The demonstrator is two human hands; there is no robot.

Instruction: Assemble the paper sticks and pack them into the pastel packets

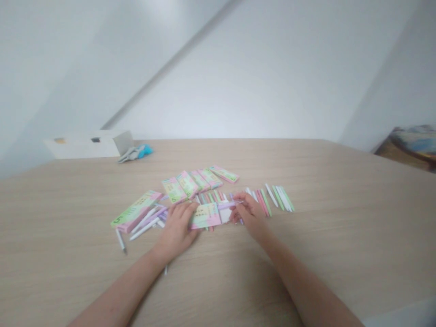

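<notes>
My left hand (pixel 177 229) holds the left end of a pink and green box (pixel 206 215) at the middle of the table. A white flap or tray shows at the box's right end. My right hand (pixel 248 213) is closed on a purple pen (pixel 226 205), which lies along that open end. Under and behind the box lie several green, pink and white pens (pixel 213 196). Right of my right hand more pens (pixel 279 197) lie side by side. Purple and white pens (pixel 150 220) are heaped left of my left hand, beside a larger box (pixel 136 211).
Several pink and green boxes (pixel 187 184) lie in a row behind the hands. A loose white pen (pixel 121 240) is at the left. A long white box (pixel 85 145) and grey-blue gloves (pixel 136 153) sit at the table's back left.
</notes>
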